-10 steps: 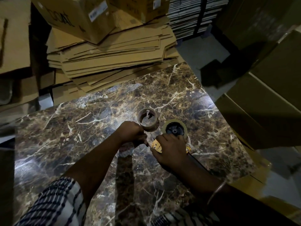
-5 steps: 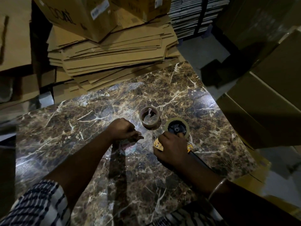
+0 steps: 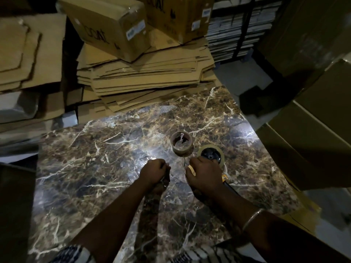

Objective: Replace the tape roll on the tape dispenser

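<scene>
A yellow-and-black tape dispenser (image 3: 225, 176) lies on the marble table (image 3: 91, 168), and my right hand (image 3: 204, 177) grips its body. A tape roll (image 3: 221, 154) sits on the dispenser's black hub, just beyond my knuckles. My left hand (image 3: 154, 170) is closed a short way left of the dispenser, its fingertips pinched on what looks like the clear free end of the tape. A bare brown tape core (image 3: 181, 143) stands upright on the table just behind both hands, with a scrap of tape inside it.
Flattened cardboard sheets (image 3: 144, 78) are stacked past the table's far edge, with sealed cartons (image 3: 108, 23) on top. Large boxes (image 3: 313, 141) crowd the table's right edge. More cardboard (image 3: 28, 54) leans at the left.
My left hand has drawn away leftward from the dispenser, opening a gap between the hands. My right hand stays on the dispenser.
</scene>
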